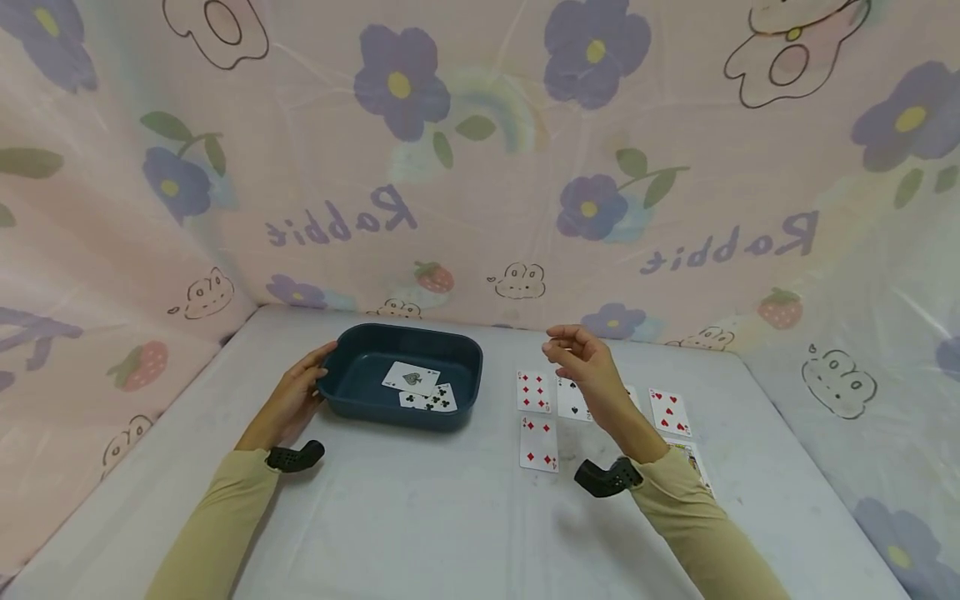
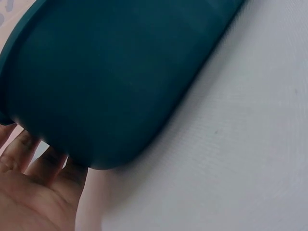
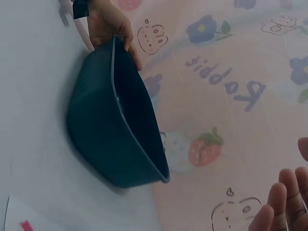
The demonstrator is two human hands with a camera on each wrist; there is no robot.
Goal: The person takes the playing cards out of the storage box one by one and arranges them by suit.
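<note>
A dark teal tray stands on the table with an ace of spades and a clubs card inside. My left hand rests its fingers against the outside of the tray's left end; the left wrist view shows those fingers fairly straight, their tips hidden by the tray. To the right of the tray, my right hand is raised over face-up cards, fingers loosely bent, with no card visible in it. Beneath and around it lie a six of diamonds, another diamonds card and a spades card.
A hearts card lies right of the right wrist. The forearm partly covers a face card, and the hand hides most of another card. The white tabletop ends at a printed cloth behind and at both sides.
</note>
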